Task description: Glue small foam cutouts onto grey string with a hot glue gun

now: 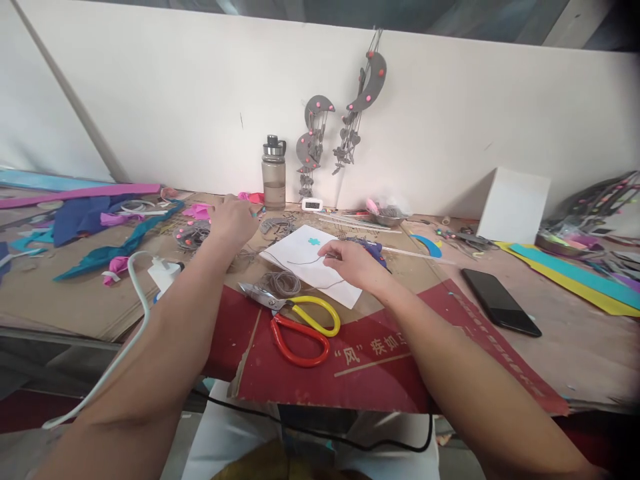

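Observation:
My right hand [347, 261] is over the right part of a white sheet of paper [295, 252], thumb and fingertips pinched on a thin grey cord [305, 262]. A small teal flower shape [314, 241] lies on the paper. My left hand [234, 220] reaches over the table left of the paper, near small pink and red pieces; its fingertips are hard to make out. Scissors [280, 303] with one yellow and one red handle lie in front of the paper, beside a coil of grey cord [284, 283].
A water bottle [274, 177] and small digital clock [312, 205] stand at the back. Crescent hangings [370, 83] hang on the wall. A black phone [500, 302] lies right. Coloured scraps [83, 217] and a white cable [137, 287] are on the left.

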{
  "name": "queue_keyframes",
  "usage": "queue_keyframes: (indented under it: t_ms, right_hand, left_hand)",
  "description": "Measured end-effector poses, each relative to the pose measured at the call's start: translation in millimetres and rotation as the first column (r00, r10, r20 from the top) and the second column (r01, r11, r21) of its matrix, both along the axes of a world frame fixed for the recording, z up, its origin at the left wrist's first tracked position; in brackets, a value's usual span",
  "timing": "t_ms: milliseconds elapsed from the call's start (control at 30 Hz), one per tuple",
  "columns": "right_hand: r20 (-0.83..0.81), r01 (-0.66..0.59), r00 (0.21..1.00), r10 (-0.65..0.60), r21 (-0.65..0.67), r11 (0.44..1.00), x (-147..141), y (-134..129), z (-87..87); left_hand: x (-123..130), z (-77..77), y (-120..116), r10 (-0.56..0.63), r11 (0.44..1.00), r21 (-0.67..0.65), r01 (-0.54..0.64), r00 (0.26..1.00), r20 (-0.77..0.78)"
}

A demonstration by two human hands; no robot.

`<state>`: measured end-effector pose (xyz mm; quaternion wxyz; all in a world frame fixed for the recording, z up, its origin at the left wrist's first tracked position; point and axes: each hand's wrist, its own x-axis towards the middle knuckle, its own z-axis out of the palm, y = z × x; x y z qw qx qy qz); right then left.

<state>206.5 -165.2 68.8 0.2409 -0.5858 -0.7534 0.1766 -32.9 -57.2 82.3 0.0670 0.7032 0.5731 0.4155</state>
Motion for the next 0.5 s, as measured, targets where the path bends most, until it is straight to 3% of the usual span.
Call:
queue_keyframes:
  t_ms: [67,100,167,300,400,500]
  right_hand:
    - [-0.008,0.002,1.000,-0.002,0.006,1.000,1,2,-4.1]
    - [0.005,-0.003,1.000,0.003,-0.012,1.000,1,2,-7.3]
    - [0.076,-0.022,0.997,0.028,-0.074,0.997,0,1,-14.5]
    - [0.286,-0.035,0.955,0.074,-0.138,0.990,-6,-6,-21.8]
    - [0.385,-0.018,0.920,0.074,-0.146,0.989,-9,-13,-19.4]
    - [0.446,0.040,0.894,0.025,-0.137,0.990,-6,-16,-17.3]
  left_hand:
    - [5,5.4,-5,0.130,0.987,0.117,-0.113,0.981,-0.143]
    - [9,5.6,-7,0.114,0.988,0.121,-0.093,0.976,-0.185]
    - [18,-0.1,-6,-0.015,1.000,0.001,0.015,0.970,-0.244]
    - [35,-25.6,2,-0.177,0.974,-0.203,0.097,0.886,-0.428]
    - [42,-40.0,7,-0.190,0.974,-0.203,0.101,0.854,-0.485]
    - [45,-43.9,7,-0.218,0.967,-0.221,0.130,0.870,-0.443]
